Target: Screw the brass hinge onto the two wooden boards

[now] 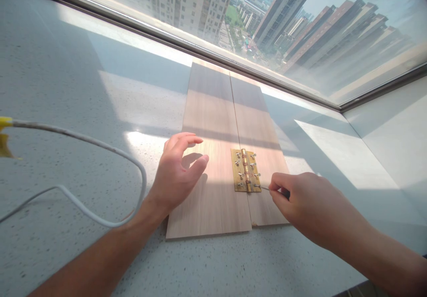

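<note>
Two pale wooden boards, the left board (210,208) and the right board (251,110), lie side by side with a thin seam between them. A brass hinge (246,170) sits across that seam, with several screws standing up out of both leaves. My right hand (300,194) is closed around a screwdriver (264,188), most of it hidden in the fingers. Its thin shaft reaches the lowest screw (256,185) on the hinge's right leaf. My left hand (182,168) hovers over the left board, fingers curved and apart, holding nothing.
A white cable (143,176) loops across the speckled stone sill (83,168) at left, yellow tape (5,136) at its end. Beyond the boards runs a dark window frame (160,36), with tall buildings outside. A white wall (396,119) stands at right.
</note>
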`<state>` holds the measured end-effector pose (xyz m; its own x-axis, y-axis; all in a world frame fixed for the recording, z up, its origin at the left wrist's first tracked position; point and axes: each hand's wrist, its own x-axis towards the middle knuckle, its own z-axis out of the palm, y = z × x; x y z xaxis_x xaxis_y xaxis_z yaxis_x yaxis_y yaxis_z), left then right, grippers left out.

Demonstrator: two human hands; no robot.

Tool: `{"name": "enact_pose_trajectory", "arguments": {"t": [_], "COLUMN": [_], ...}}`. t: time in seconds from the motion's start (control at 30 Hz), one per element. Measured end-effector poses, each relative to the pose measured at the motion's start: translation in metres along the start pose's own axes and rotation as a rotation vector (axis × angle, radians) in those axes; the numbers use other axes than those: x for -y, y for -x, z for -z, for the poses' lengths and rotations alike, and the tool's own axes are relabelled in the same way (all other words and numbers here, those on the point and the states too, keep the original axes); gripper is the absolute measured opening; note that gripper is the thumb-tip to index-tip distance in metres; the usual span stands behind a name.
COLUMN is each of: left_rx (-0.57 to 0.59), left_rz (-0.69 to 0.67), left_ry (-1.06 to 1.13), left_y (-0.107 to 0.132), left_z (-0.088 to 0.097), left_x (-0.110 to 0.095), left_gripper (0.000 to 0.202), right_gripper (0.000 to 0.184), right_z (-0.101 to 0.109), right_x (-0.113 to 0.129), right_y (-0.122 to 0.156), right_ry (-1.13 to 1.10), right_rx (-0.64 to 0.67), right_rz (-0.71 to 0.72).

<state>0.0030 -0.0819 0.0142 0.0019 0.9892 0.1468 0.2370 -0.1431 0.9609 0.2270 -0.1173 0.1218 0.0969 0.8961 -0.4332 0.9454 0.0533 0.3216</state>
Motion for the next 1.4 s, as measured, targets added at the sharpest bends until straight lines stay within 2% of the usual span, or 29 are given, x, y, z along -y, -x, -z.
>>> {"name": "enact_pose_trajectory", "arguments": {"t": [0.1,0.23,0.4,0.47,0.5,0.57,0.67,0.83,0.9,0.97,1.07,1.2,1.27,1.33,1.4], "left_rx": [0.006,0.021,0.03,0.026,0.022,0.014,0.005,-0.003,-0.004,-0.005,-0.003,-0.007,-0.003,-0.003,-0.017], "left_rz": [0.003,-0.01,-0.007,-0.003,0.0,0.007,0.021,0.022,0.031,0.023,0.009,0.015,0.016,0.018,0.021], "left_ry": [0.015,0.068,0.09,0.083,0.078,0.07,0.056,0.049,0.051,0.049,0.053,0.054,0.054,0.065,0.087], "left_y": [0.0,0.0,-0.001,-0.001,-0.001,0.0,0.0,-0.001,-0.001,-0.001,0.0,0.0,0.0,0.0,0.0], "left_z": [0.001,0.002,0.001,0.0,0.0,0.0,0.0,0.0,0.0,-0.001,-0.001,-0.001,0.0,-0.001,-0.001], "left_x": [0.001,0.002,0.003,0.003,0.003,0.002,0.001,0.0,0.0,0.001,0.002,0.003,0.003,0.002,0.003], "left_gripper": [0.024,0.024,0.023,0.022,0.021,0.019,0.017,0.016,0.016,0.015,0.014,0.014,0.014,0.014,0.013], "right_gripper": [0.019,0.011,0.021,0.021,0.021,0.02,0.018,0.021,0.02,0.013,0.009,0.021,0.023,0.022,0.022], "right_z": [-0.008,-0.013,-0.001,0.003,0.004,0.004,0.005,0.02,0.025,0.024,0.014,-0.001,-0.005,-0.006,-0.006], "right_x": [-0.003,-0.012,-0.024,-0.026,-0.026,-0.024,-0.015,-0.003,-0.004,-0.008,-0.017,-0.026,-0.024,-0.018,-0.012], "right_y": [0.003,0.009,0.004,-0.001,-0.003,-0.005,-0.007,-0.016,-0.019,-0.02,-0.015,-0.001,0.004,0.007,0.007], "right_ry": [0.087,0.116,0.16,0.196,0.215,0.236,0.193,-0.171,-0.307,-0.311,-0.099,0.18,0.255,0.302,0.31], "right_rx": [-0.032,-0.101,-0.207,-0.214,-0.199,-0.137,-0.016,0.133,0.202,0.195,0.038,-0.211,-0.317,-0.377,-0.396], "right_rz": [0.075,0.245,0.628,0.78,0.813,0.754,0.465,0.079,-0.008,-0.012,0.151,0.612,0.793,0.874,0.865]}}
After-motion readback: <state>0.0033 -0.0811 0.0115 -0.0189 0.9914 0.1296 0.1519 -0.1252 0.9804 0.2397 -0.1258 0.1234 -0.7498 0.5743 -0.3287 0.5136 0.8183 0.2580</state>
